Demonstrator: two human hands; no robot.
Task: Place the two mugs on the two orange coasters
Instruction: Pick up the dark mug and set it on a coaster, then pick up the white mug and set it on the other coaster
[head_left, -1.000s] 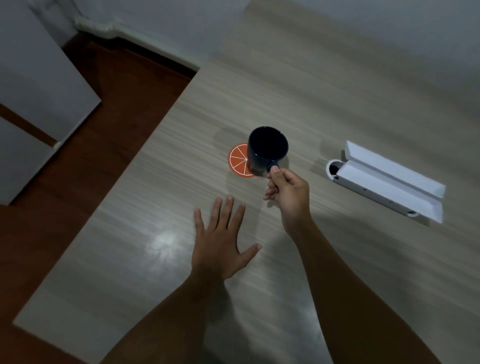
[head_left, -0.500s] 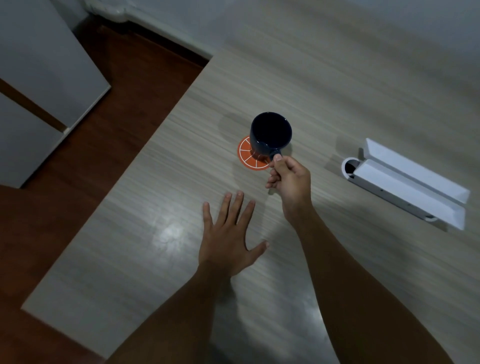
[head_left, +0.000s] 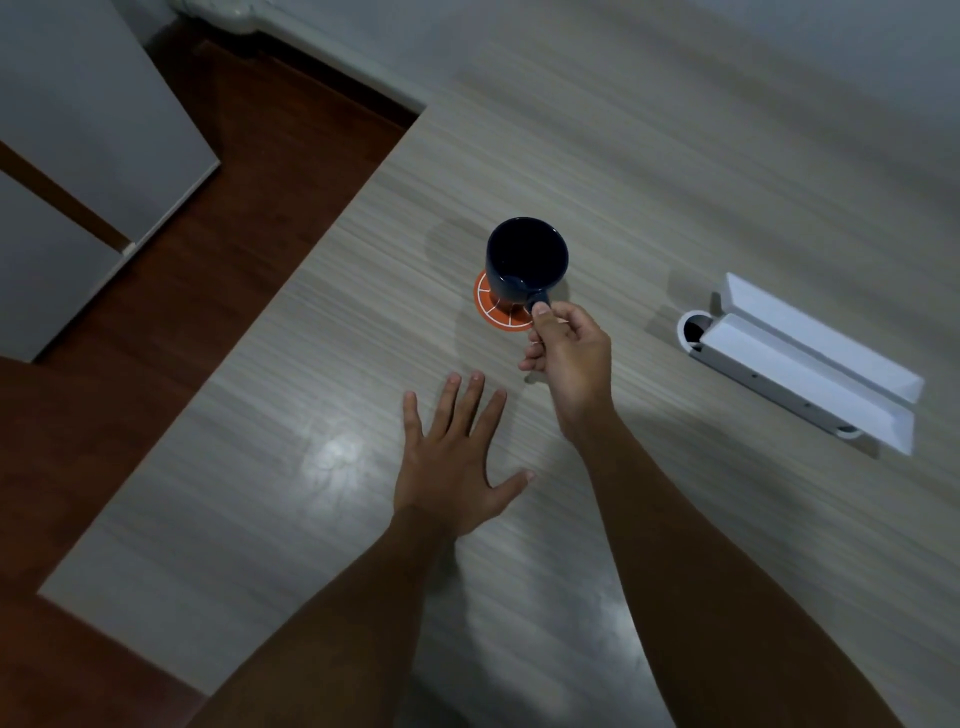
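A dark blue mug (head_left: 525, 260) stands upright over an orange-slice coaster (head_left: 496, 310), covering most of it; I cannot tell whether its base touches the coaster. My right hand (head_left: 569, 358) pinches the mug's handle from the near side. My left hand (head_left: 457, 462) lies flat on the table with fingers spread, holding nothing, a little nearer to me than the coaster. Only one mug and one coaster are in view.
A white elongated holder with a round end (head_left: 800, 364) lies on the wooden table (head_left: 675, 182) to the right of the mug. The table's left edge drops to a dark red-brown floor (head_left: 218, 208). A grey cabinet (head_left: 78, 156) stands at the far left.
The mug has moved left and further over the coaster in my right hand, now hiding most of it. My left hand stays flat on the table.
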